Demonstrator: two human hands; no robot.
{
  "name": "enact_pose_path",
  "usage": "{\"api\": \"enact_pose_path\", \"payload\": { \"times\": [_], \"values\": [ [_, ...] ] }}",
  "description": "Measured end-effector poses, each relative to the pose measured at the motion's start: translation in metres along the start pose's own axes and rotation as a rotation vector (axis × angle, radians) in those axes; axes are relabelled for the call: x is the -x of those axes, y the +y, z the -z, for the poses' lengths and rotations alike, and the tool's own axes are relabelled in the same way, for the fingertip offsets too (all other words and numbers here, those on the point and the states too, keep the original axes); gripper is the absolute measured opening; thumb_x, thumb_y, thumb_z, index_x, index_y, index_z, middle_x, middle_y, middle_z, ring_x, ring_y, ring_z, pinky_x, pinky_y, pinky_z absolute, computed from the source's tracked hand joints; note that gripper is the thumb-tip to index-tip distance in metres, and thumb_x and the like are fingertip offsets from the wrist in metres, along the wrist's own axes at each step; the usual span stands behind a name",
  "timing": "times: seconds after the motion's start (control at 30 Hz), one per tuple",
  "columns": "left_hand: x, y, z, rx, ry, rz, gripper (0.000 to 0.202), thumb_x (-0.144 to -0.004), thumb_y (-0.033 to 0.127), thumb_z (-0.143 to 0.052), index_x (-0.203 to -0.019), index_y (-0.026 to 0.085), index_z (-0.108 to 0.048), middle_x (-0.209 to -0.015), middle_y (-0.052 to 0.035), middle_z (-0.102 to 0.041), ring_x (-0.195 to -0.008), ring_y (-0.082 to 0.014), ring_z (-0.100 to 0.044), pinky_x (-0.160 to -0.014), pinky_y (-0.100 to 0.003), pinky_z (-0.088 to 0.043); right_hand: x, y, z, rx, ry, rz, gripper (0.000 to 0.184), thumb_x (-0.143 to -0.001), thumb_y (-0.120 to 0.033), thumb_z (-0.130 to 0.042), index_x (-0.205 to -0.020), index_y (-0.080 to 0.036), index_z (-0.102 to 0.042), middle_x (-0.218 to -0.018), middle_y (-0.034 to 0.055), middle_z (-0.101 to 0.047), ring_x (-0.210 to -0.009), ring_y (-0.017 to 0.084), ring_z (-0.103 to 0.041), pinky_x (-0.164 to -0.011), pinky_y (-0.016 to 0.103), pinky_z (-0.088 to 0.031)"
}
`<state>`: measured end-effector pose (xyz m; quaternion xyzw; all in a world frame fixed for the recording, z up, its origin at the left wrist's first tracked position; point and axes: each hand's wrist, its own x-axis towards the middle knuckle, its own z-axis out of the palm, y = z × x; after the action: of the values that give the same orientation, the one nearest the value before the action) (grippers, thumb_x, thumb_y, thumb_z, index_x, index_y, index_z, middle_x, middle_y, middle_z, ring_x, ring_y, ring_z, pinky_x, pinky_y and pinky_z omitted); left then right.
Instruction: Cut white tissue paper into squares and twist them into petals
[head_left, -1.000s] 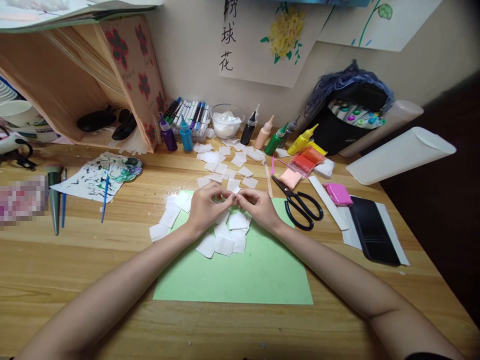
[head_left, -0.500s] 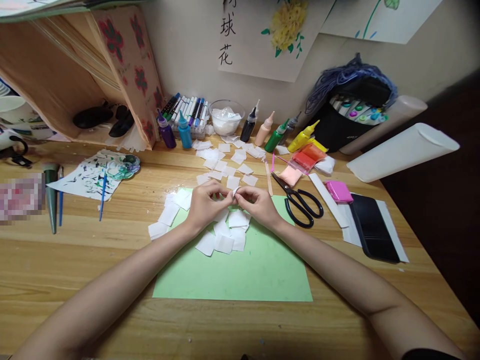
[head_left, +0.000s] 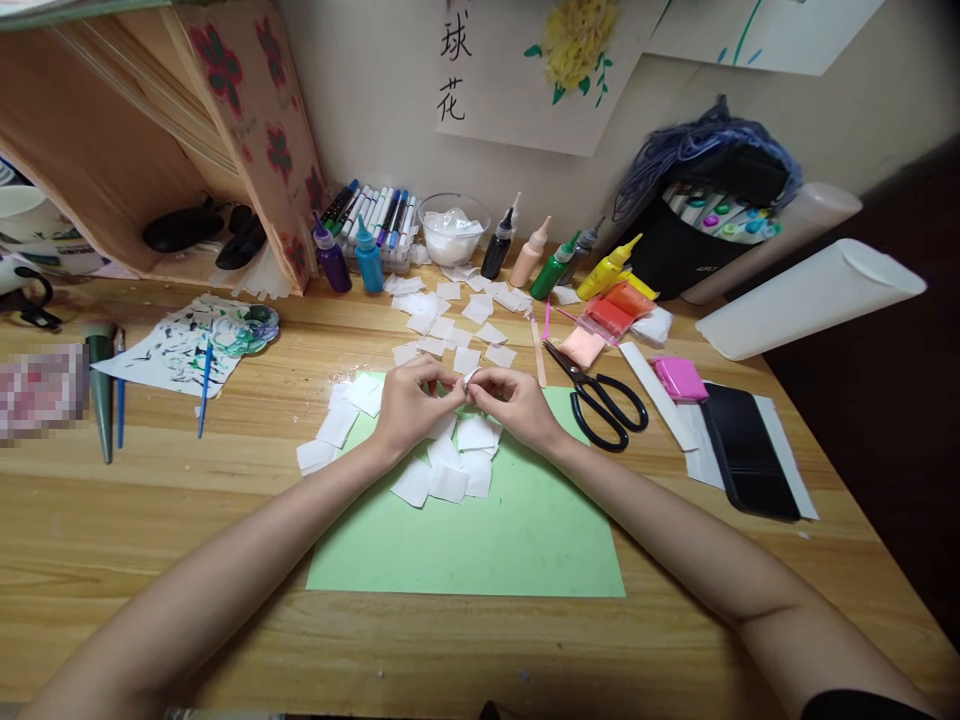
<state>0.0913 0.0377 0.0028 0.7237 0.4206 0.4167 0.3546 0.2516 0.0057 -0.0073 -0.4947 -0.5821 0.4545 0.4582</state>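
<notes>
My left hand and my right hand meet fingertip to fingertip above the far edge of a green sheet of paper. Both pinch one small white piece of paper, mostly covered by the fingers. Under and between my hands lie several white paper squares, overlapping on the green sheet. More white squares rest by the left wrist, partly off the sheet. Beyond the fingertips, loose white paper pieces are scattered on the wooden table.
Black-handled scissors lie right of my right hand. Paint bottles, a glass bowl and markers line the back. At right are a pink packet and a black phone. Brushes and paint-smeared paper lie left.
The fingertips have shifted slightly around the small white paper, and less of it shows. The whole view has tilted a little; the other things stay in place.
</notes>
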Motion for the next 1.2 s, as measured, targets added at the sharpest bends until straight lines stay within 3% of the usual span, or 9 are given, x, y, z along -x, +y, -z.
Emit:
{"api": "enact_pose_path", "payload": {
  "times": [0.23, 0.77, 1.2],
  "values": [
    [-0.002, -0.0012, 0.0007, 0.039, -0.023, 0.063, 0.011, -0.071, 0.024, -0.067, -0.063, 0.017, -0.069, -0.061, -0.0009, -0.059, -0.054, -0.0097, -0.045, -0.051, -0.024, -0.036, -0.0004, 0.0007, 0.001, -0.018, 0.003, -0.026, 0.012, -0.076, -0.026, -0.063, -0.078, -0.014, -0.065, -0.071, 0.0033, -0.064, -0.066, 0.013, -0.058, -0.063, 0.026, -0.046],
    [-0.0018, 0.0005, 0.0007, 0.049, -0.023, 0.042, 0.01, -0.072, 0.023, -0.067, -0.064, 0.018, -0.07, -0.061, -0.0009, -0.059, -0.054, -0.01, -0.045, -0.051, -0.025, -0.036, -0.0017, -0.0003, 0.0007, -0.018, 0.005, -0.028, 0.019, -0.076, -0.034, -0.064, -0.076, -0.015, -0.063, -0.071, 0.0031, -0.063, -0.066, 0.013, -0.057, -0.062, 0.027, -0.046],
    [-0.0017, -0.0014, -0.0004, 0.054, -0.02, 0.039, 0.011, -0.072, 0.025, -0.066, -0.064, 0.017, -0.069, -0.062, -0.0011, -0.059, -0.056, -0.0105, -0.046, -0.051, -0.025, -0.036, -0.0024, 0.0034, 0.0011, 0.007, 0.004, -0.018, 0.014, -0.075, -0.029, -0.064, -0.079, -0.015, -0.064, -0.074, 0.0027, -0.062, -0.068, 0.013, -0.056, -0.063, 0.026, -0.045]
  ]
}}
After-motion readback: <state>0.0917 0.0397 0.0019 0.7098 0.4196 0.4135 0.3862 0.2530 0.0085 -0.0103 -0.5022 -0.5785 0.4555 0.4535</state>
